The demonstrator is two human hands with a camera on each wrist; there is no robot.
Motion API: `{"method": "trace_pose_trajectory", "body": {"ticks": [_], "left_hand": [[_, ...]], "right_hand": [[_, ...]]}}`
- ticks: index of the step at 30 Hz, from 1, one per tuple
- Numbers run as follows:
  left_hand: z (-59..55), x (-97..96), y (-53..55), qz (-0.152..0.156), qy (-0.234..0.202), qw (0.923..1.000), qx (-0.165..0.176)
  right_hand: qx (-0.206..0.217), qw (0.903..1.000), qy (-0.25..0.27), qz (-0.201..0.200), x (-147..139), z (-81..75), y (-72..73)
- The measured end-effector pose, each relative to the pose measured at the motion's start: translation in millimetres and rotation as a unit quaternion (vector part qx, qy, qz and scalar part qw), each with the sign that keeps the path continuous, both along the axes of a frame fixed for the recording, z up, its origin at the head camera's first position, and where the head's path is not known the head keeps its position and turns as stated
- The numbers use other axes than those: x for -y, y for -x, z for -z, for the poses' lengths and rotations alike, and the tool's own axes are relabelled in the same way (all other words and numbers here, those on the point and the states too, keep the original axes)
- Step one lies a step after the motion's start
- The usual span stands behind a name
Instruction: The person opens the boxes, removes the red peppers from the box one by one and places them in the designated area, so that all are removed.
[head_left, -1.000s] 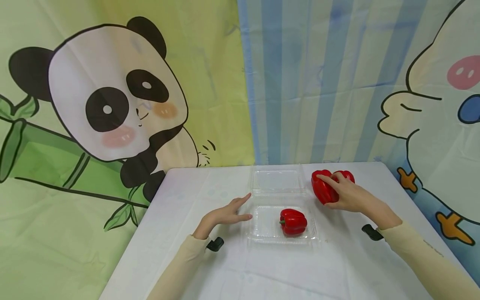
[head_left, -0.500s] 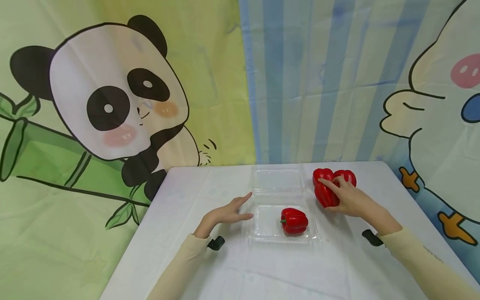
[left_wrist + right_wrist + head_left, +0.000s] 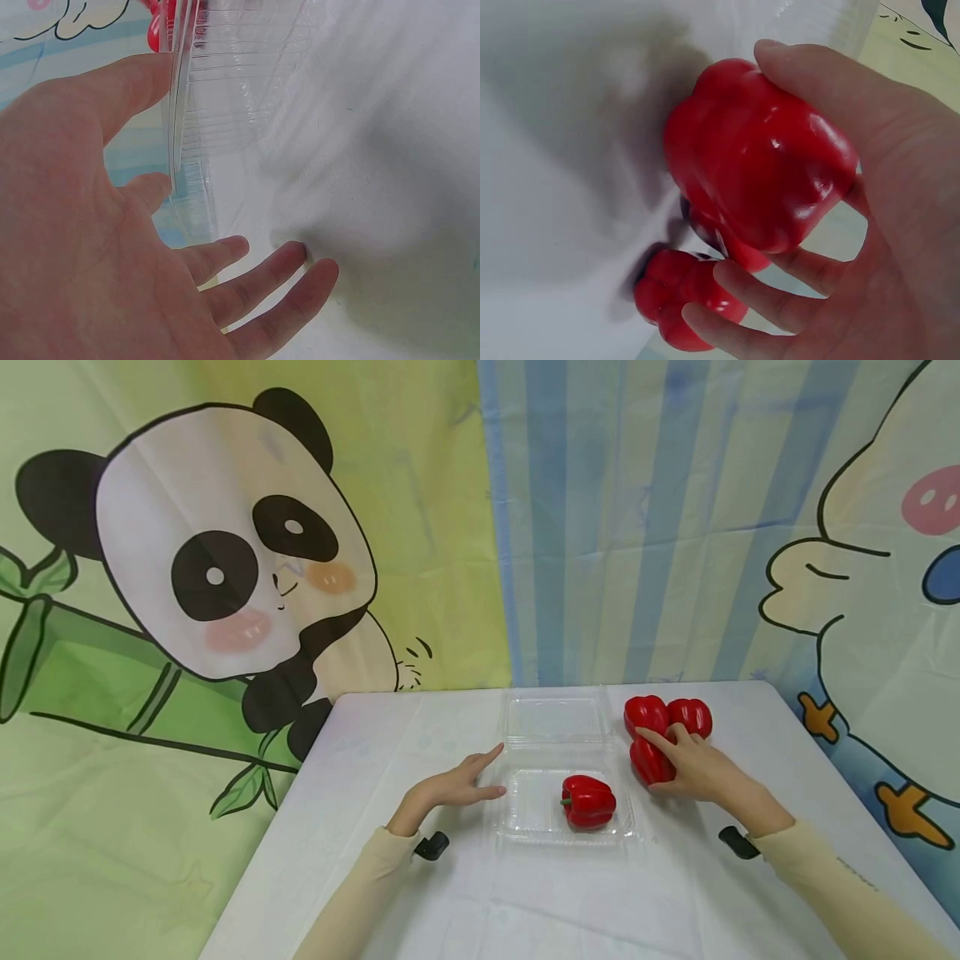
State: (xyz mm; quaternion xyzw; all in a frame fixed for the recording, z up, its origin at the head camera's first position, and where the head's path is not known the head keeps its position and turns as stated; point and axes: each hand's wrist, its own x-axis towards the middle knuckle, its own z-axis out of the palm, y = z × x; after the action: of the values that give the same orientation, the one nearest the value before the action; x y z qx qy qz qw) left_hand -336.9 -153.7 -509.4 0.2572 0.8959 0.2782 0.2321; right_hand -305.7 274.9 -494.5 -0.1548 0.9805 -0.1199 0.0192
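Observation:
My right hand (image 3: pixel 697 766) holds a red bell pepper (image 3: pixel 649 762) at the table's right side, thumb on one side and fingers on the other. The right wrist view shows this bell pepper (image 3: pixel 757 157) large, its lobed end facing the camera. Two more red bell peppers (image 3: pixel 646 715) stand just behind it. My left hand (image 3: pixel 447 787) is spread beside a clear plastic clamshell box (image 3: pixel 528 810), with fingertips right at its left edge. Inside the box's near half, toward the right, lies another red bell pepper (image 3: pixel 588 802) with a green stem.
The box's lid (image 3: pixel 555 720) lies folded back toward the table's far edge. A white cloth covers the table (image 3: pixel 570 902). Behind it hangs a curtain (image 3: pixel 420 527) printed with a panda and stripes.
My right hand has drawn its bell pepper a little toward me, uncovering more of the two behind. The left hand and the box stay where they were.

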Motion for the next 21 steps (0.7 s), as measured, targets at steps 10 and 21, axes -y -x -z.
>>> {"method": "trace_pose_trajectory", "body": {"ticks": [10,21], "left_hand": [[0.0,-0.6,-0.4,-0.003,0.004,1.0,0.004],[0.1,0.1,-1.0,-0.002,-0.001,1.0,0.002]], "right_hand": [[-0.001,0.9999,-0.011,0.011,1,5.2,-0.1],[-0.019,0.9993,-0.033,0.007,0,11.6,1.7]]}}
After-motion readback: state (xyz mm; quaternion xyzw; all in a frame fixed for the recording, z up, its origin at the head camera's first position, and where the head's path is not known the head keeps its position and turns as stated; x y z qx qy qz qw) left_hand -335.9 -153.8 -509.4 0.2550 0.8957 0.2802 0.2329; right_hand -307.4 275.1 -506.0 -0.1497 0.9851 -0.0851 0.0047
